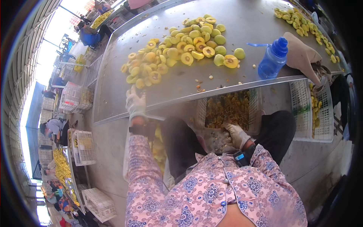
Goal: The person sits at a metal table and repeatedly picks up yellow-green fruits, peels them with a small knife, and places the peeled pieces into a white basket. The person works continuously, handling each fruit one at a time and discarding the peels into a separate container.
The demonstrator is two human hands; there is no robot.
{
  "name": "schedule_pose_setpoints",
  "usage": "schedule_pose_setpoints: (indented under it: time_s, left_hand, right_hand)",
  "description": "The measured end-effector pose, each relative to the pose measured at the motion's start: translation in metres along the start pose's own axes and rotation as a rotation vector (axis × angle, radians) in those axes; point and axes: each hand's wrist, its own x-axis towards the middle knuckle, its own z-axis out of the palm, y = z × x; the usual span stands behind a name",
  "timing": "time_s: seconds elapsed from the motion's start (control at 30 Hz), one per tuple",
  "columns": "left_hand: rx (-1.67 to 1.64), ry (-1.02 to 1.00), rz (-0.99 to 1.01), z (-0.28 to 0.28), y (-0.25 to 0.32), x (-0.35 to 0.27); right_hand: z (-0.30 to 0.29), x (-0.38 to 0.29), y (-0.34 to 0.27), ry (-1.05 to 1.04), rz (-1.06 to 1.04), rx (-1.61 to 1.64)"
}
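Note:
My left hand point(136, 100), in a pale work glove, is at the near edge of the metal table point(113, 82), fingers stretched towards a pile of halved yellow-green stone fruit point(181, 46). I see nothing held in it. Many halves show brown centres; some rounded green fruits lie among them. My right hand point(237, 136), gloved too, is low between my knees at the near rim of a plastic crate point(256, 113). Its fingers are curled and partly hidden, so I cannot tell whether they hold anything. Brownish-yellow pieces point(227, 110) fill the crate.
A blue water bottle point(272, 59) and a beige cloth point(303, 52) rest at the table's right. More fruit halves point(300, 22) line the far right edge. Crates stand below on the right point(323, 113) and beside my left arm point(126, 161). Other people work at tables on the left.

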Motion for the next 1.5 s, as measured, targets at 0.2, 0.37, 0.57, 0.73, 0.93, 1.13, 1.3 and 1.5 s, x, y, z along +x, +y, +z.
schedule_pose_setpoints:
  time_s: [0.2, 0.37, 0.57, 0.73, 0.93, 1.13, 1.3, 1.5]
  left_hand:
    - [0.027, -0.025, 0.218, 0.087, 0.038, 0.074]
    - [-0.040, -0.293, 0.256, 0.103, 0.073, 0.058]
    - [-1.339, -0.361, -0.240, 0.028, 0.071, 0.005]
    - [-1.776, -0.319, -0.187, -0.020, 0.105, -0.075]
    - [-1.493, -0.134, 0.057, -0.033, 0.129, -0.133]
    - [-1.561, -0.181, -0.060, -0.026, 0.135, -0.158]
    - [-1.337, -0.017, 0.110, -0.028, 0.140, -0.176]
    - [-1.428, -0.096, 0.039, -0.025, 0.139, -0.192]
  right_hand:
    - [-0.004, 0.006, 0.006, 0.051, -0.042, -0.063]
    - [0.007, 0.006, -0.002, 0.051, 0.067, -0.026]
    - [0.040, -0.038, -0.032, -0.020, -0.170, -0.184]
    - [0.093, -0.091, -0.065, -0.223, -0.435, -0.353]
    - [0.128, -0.119, -0.065, -0.301, -0.279, -0.174]
    - [0.128, -0.119, -0.054, -0.317, -0.259, -0.205]
    - [0.129, -0.128, -0.048, -0.350, -0.321, -0.214]
    - [0.122, -0.135, -0.051, -0.507, -0.213, -0.087]
